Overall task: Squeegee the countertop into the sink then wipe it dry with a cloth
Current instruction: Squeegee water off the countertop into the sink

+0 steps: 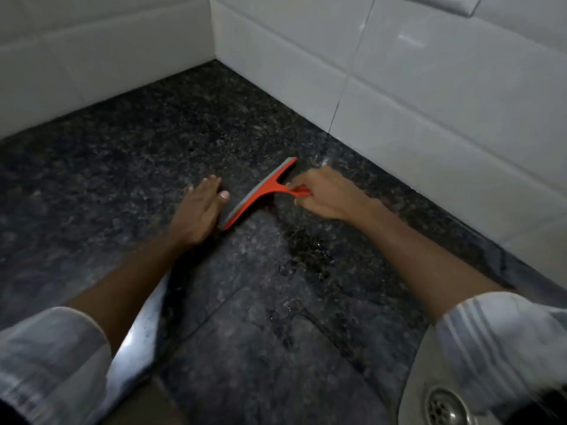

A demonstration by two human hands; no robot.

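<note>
Squeegee step in hand, judged; wiping dry not yet begun, no cloth in view. Left hand (201, 210) open, palm down, fingers spread flat on the desk (122, 185), just beside the lower end of the blade. Red squeegee (260, 193) lying across mid-desk, grey rubber edge down on the stone, blade set diagonally, upper end toward the back wall. Right hand (325, 194) closed around the squeegee's handle, gripping it from the sink side. Next move, as a judgement: firm even pressure, blade kept flat, a pull toward the sink (417, 391) at lower right, sweeping the standing droplets (310, 256) ahead of it. Surface: dark speckled granite, glossy, wet patches between blade and sink, a seam running diagonally. Drain (445, 406) visible at the bottom edge. Room: white tiled walls (429, 87) meeting in a corner behind; dim light, some blur.
</note>
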